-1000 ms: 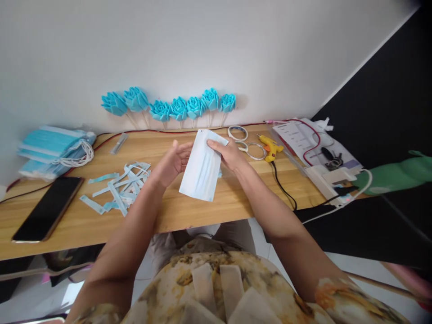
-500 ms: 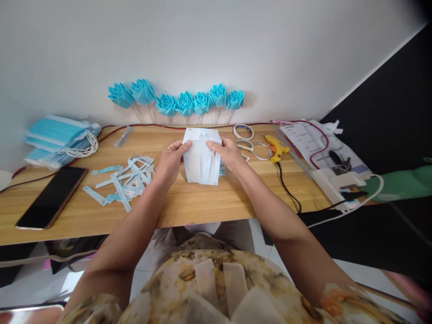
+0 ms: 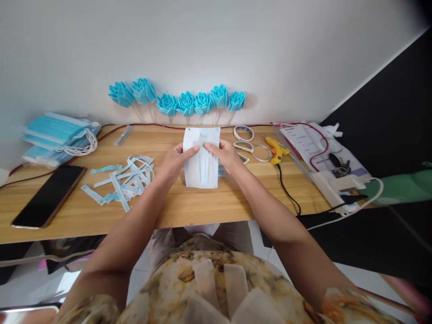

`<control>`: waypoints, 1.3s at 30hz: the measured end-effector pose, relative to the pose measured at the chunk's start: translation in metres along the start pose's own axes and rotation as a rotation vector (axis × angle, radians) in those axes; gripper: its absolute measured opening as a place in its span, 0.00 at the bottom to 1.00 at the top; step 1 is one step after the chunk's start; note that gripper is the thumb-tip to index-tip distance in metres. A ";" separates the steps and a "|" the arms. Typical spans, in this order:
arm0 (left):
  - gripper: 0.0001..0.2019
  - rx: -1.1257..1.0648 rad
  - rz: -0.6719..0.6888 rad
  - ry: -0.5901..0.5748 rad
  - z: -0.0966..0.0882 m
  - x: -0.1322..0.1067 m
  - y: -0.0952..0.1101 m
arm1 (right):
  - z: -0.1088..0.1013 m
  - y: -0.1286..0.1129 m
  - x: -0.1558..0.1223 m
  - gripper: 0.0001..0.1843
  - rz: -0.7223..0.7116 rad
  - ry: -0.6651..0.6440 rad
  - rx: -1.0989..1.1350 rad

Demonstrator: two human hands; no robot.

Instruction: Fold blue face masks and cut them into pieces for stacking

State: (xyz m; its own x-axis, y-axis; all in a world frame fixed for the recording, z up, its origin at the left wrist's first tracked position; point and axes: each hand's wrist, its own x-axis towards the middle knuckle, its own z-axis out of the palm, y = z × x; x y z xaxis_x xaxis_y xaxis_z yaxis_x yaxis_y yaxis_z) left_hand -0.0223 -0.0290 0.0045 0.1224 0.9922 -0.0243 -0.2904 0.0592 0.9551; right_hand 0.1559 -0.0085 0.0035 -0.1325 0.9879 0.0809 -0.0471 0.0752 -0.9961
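Between my two hands, above the table, is a pale face mask (image 3: 201,168) without ear loops in sight, its whitish side towards me. My left hand (image 3: 176,159) grips its left edge, thumb lying across the front and fingers behind. The right edge is pinched the same way by my right hand (image 3: 227,155). Both thumbs press near the upper middle, where the sheet is creased. My fingers behind the mask are mostly hidden. Cut blue-and-white mask strips (image 3: 124,180) lie in a loose heap left of my left hand.
Blue mask flowers (image 3: 185,103) on sticks lean at the wall. Left are stacked masks (image 3: 54,132) and a phone (image 3: 49,195). Right are a tape roll (image 3: 243,132), scissors (image 3: 245,146), a yellow glue gun (image 3: 277,150) with its cord and a power strip (image 3: 337,191).
My thumbs have slid inward and closer together on the mask. The mask's lower edge hangs slightly lower and looks straighter. The view has shifted a little.
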 end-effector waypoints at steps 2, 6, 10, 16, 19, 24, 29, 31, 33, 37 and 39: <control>0.23 0.007 0.001 0.031 0.000 0.001 -0.001 | 0.001 -0.002 0.000 0.23 -0.020 -0.011 0.053; 0.23 -0.014 0.003 0.081 -0.001 0.001 0.001 | 0.001 -0.002 0.001 0.24 -0.007 -0.032 0.062; 0.25 -0.019 -0.012 0.080 0.003 0.000 0.001 | 0.002 0.001 0.001 0.24 -0.013 -0.042 0.042; 0.22 -0.016 0.011 0.132 0.002 0.003 0.001 | 0.001 -0.002 0.002 0.21 -0.032 -0.005 0.022; 0.19 -0.049 0.017 0.139 -0.002 0.006 0.002 | 0.001 -0.005 0.002 0.20 0.005 0.012 0.043; 0.22 -0.072 0.002 0.145 -0.002 0.007 0.001 | 0.004 -0.009 0.000 0.24 0.044 -0.009 0.069; 0.28 -0.020 0.002 0.033 0.000 0.003 -0.001 | 0.004 -0.004 0.000 0.28 0.000 0.013 0.028; 0.27 0.004 0.012 -0.023 0.001 0.002 -0.002 | 0.003 0.000 0.000 0.29 -0.052 0.017 -0.035; 0.26 0.036 0.026 -0.021 0.001 0.001 -0.003 | 0.002 0.003 0.001 0.29 -0.106 0.012 -0.094; 0.23 0.024 0.027 0.057 0.001 0.002 -0.004 | 0.000 0.004 0.001 0.32 -0.147 0.031 -0.145; 0.23 -0.012 0.014 0.071 0.001 0.003 -0.004 | 0.000 0.002 0.001 0.34 -0.131 0.047 -0.127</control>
State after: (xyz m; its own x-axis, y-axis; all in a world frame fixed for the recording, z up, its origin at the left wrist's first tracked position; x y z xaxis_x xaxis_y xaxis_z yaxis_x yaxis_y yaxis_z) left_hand -0.0198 -0.0266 0.0011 0.0510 0.9982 -0.0317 -0.3033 0.0458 0.9518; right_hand 0.1558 -0.0070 0.0016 -0.0864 0.9735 0.2116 0.0644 0.2174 -0.9740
